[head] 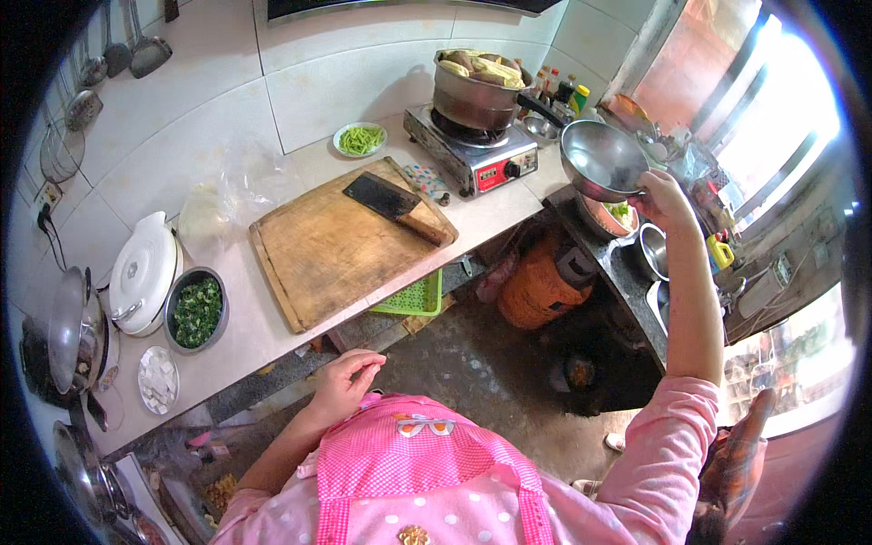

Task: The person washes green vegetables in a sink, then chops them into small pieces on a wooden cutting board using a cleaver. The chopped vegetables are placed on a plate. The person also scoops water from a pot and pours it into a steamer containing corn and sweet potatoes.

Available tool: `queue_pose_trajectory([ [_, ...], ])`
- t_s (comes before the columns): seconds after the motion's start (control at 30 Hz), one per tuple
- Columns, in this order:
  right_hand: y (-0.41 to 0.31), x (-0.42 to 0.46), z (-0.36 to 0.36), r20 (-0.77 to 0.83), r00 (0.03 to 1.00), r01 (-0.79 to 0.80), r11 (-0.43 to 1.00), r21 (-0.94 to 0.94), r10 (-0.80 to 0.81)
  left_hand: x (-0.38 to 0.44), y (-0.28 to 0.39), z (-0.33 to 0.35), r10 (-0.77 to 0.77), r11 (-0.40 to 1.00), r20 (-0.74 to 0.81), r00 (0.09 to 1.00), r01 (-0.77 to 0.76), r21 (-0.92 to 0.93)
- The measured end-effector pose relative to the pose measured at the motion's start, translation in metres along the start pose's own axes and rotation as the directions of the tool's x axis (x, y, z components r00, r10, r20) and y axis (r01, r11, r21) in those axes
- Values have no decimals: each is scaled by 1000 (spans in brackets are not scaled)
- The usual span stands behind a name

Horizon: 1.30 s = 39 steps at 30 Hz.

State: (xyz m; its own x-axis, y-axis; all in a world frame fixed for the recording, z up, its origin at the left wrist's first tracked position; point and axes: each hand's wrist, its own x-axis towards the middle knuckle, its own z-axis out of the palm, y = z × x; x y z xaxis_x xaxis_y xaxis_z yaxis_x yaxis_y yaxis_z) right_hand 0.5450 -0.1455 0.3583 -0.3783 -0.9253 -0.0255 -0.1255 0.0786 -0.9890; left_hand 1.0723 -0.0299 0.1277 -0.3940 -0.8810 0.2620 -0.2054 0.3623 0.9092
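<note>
My right hand (661, 197), arm stretched out, grips the rim of a metal bowl (603, 155) and holds it tilted above the dark counter at the right. The inside of the bowl looks bare. Under it, partly hidden, stands a reddish bowl (599, 225) with cut pale-green vegetables (620, 213). My left hand (349, 381) is near my waist, in front of the pink apron (409, 456). Its fingers are curled together and nothing shows in them. Nearest to it is a wooden cutting board (327, 252) bearing a cleaver (385, 197).
A portable gas stove (480, 160) carries a pot (470, 99) heaped with corn and brown tubers. Along the light counter are green vegetable pieces (361, 140), chopped greens (197, 312), white cubes (158, 383) and a white lidded appliance (144, 279). An orange gas cylinder (541, 289) stands below.
</note>
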Motion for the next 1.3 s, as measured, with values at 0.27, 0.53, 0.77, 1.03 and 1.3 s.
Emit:
queue_pose_trajectory([
  [0.27, -8, 42, 34, -65, 998, -18, 1000, 3, 18, 2, -16, -41, -16, 999, -48, 999, 18, 43],
  [0.53, -22, 101, 28, -22, 997, -70, 996, 51, 71, -1, -31, -60, -66, 998, -136, 989, 68, 7],
  [0.77, -49, 136, 68, -60, 998, -11, 994, 108, 18, 8, -42, -67, -130, 991, -242, 962, 129, -18],
  [1.03, -50, 217, 44, 52, 993, 96, 979, 182, -107, 31, -40, -67, -138, 986, -325, 935, 163, 49],
  [1.3, -28, 196, 70, 62, 997, -40, 999, 31, 38, 9, -119, -14, -49, 995, -359, 932, 14, -101],
])
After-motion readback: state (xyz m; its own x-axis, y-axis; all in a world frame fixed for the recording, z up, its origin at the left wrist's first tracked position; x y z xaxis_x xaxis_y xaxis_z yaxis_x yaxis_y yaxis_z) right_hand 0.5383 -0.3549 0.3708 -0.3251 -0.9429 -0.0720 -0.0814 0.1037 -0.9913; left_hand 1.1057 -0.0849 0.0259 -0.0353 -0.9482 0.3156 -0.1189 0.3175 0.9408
